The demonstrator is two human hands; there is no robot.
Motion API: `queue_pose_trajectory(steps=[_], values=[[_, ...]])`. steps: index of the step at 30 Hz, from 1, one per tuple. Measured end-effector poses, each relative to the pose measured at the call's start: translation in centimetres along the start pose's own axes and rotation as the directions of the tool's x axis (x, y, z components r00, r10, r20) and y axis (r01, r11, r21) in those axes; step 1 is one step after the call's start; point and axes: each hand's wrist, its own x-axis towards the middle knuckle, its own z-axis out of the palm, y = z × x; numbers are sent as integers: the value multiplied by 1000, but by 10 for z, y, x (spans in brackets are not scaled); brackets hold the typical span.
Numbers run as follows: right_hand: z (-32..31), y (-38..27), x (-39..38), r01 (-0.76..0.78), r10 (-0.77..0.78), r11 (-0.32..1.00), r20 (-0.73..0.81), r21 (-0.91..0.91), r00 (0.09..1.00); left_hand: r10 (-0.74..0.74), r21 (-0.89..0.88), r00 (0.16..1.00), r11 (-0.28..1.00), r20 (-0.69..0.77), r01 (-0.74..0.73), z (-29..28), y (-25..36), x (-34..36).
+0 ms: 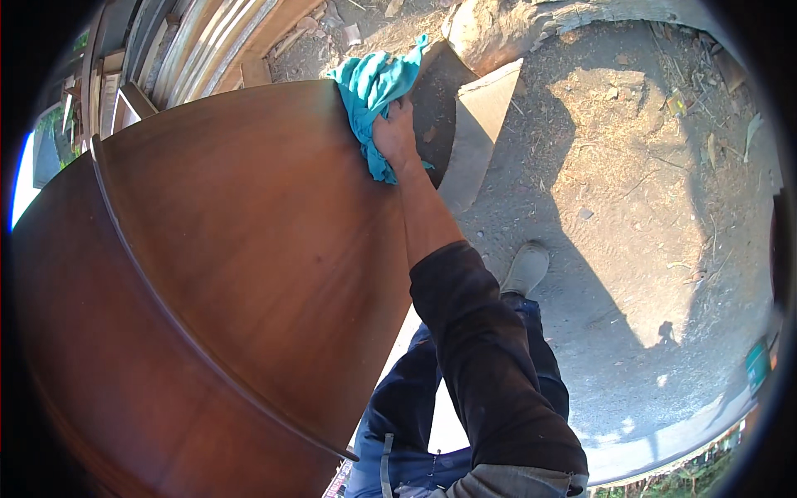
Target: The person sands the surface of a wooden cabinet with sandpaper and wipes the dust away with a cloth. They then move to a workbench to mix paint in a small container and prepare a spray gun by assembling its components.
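Observation:
My right hand [396,139] is closed on a bunched turquoise cloth [378,83]. The cloth lies against the far right corner of a large, smooth brown wooden panel [266,224], and part of it hangs past the edge. A thin raised strip [170,311] runs across the panel, curved by the lens. The surface has a soft sheen, with darker streaks towards the near right. My right arm, in a dark sleeve, stretches forward along the panel's right edge. My left hand is out of the picture.
Stacked boards and wooden frames [203,50] stand beyond the panel at the far left. A thick log [498,29] lies at the top, near a flat brown piece [484,124] on the ground. My shoe [526,267] rests on the dusty ground [598,241]. A teal container [756,365] sits at the right.

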Motion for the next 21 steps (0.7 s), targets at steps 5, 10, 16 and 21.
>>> queue_pose_trajectory(steps=[5, 10, 16, 21], values=[[-64, 12, -10, -660, 449, 734, 615, 159, 648, 4, 29, 1000, 1000, 19, -5, 2, -3, -5], [-110, 80, -91, 212, -110, 940, 352, -267, 930, -12, 4, 1000, 1000, 4, 12, 2, 1, -6], [-146, 10, -217, 77, -61, 995, 247, -59, 967, -29, 28, 1000, 999, 2, 29, -1, 3, -18], [-87, -70, -150, 279, -245, 956, 277, -92, 929, -33, 26, 999, 999, -3, 33, -5, 4, -25]])
